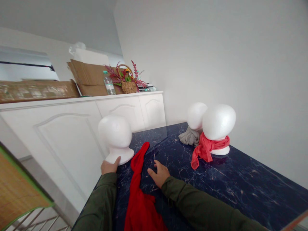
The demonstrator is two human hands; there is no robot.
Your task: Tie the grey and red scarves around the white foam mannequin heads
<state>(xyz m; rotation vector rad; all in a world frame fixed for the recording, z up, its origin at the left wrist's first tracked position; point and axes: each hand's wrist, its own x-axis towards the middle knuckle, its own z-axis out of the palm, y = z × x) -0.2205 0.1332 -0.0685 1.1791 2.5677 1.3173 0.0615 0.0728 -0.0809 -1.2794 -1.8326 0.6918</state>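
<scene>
Head view: we look forward and down along our own two olive sleeves, with the whole scene tilted.

Left hand: our left hand is half curled, its thumb and fingers against the rim of the nearest foam head's base; we cannot tell whether it is truly gripping or only touching. The contact looks meant to steady or locate that head.

Right hand: our right hand is open, fingers spread and palm down, resting on the surface just beside the red scarf and holding nothing.

Red scarf: the red scarf lies loose and unworn between our hands, stretched in a long strip from close by the nearest base back toward us, within easy reach of both hands.

Nearest foam head: the nearest foam head stands upright on its flat base at the surface's edge; the wide base seems to be what keeps it steady.

Far heads: the right-hand foam head wears a coral scarf knotted at its neck. Behind it, another foam head has a grey cloth bunched at its neck.

Surface: the dark blue marble-patterned surface carries all three heads, set apart so each can be reached.

Cabinet: a white cabinet beside the surface holds cardboard, a water bottle and a wicker basket.
</scene>
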